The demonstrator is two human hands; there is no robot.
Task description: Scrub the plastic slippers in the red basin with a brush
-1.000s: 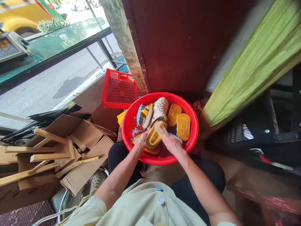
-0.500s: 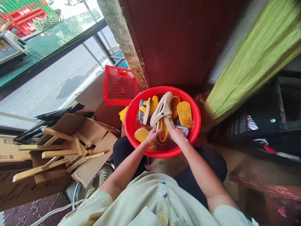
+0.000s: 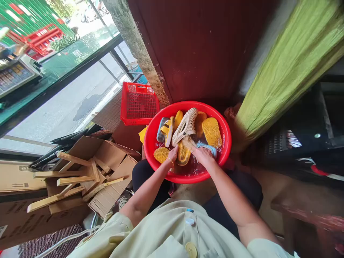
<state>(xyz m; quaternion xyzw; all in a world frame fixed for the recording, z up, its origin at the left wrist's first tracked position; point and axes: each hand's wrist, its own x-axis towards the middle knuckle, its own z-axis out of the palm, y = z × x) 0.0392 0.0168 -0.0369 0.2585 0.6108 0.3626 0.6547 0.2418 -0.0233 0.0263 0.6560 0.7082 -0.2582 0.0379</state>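
In a red basin [image 3: 147,143] of water, my left hand [image 3: 172,154] is closed on the left edge of a yellow slipper [image 3: 184,154]. My right hand [image 3: 203,156] grips a tan-bristled scrub brush [image 3: 189,142], its bristles against the upper part of that slipper. A cream clog [image 3: 185,125] lies just beyond the brush. Around them are a yellow strapped sandal [image 3: 168,130], a yellow slipper sole [image 3: 211,132] at the right and another yellow sole [image 3: 161,154] by my left wrist. A light-blue shoe [image 3: 206,146] sits partly behind my right hand.
A red plastic crate [image 3: 139,122] stands beyond the basin on the left. Cardboard [image 3: 107,197] and an upturned wooden stool [image 3: 68,179] lie to my left. A green curtain [image 3: 279,71] hangs at the right, above a dark red bench [image 3: 309,208]. A maroon panel [image 3: 199,53] rises behind the basin.
The brush has shifted slightly up and left over the slipper with my right hand. My left hand keeps its hold. The whole view has moved a little to the left.
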